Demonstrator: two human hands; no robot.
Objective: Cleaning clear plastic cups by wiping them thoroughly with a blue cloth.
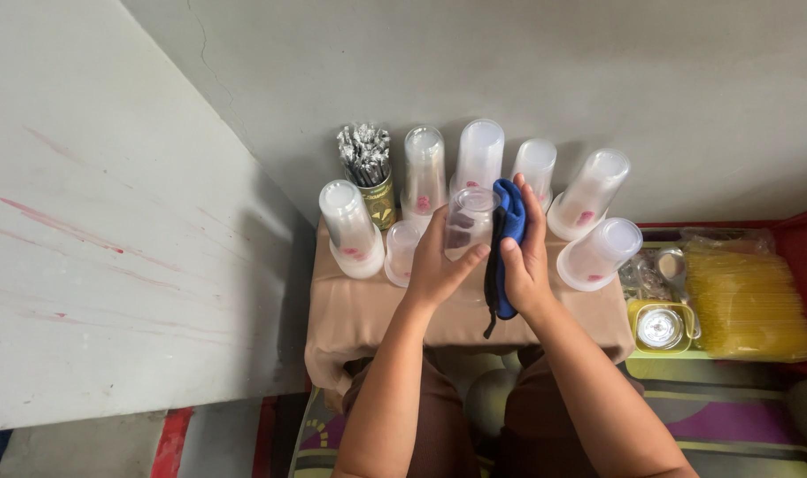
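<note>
Cups stand upside down in row on counter by wall. Can of straws between left cups. Bag right of counter.

A grey plastered wall filled the view from ten to two o'clock, and a pale panel streaked with red marks leaned across nine o'clock. At centre stood a small worktop draped in tan cloth, with a patterned mat at five o'clock and grey floor at seven, all in soft, even light.
</note>
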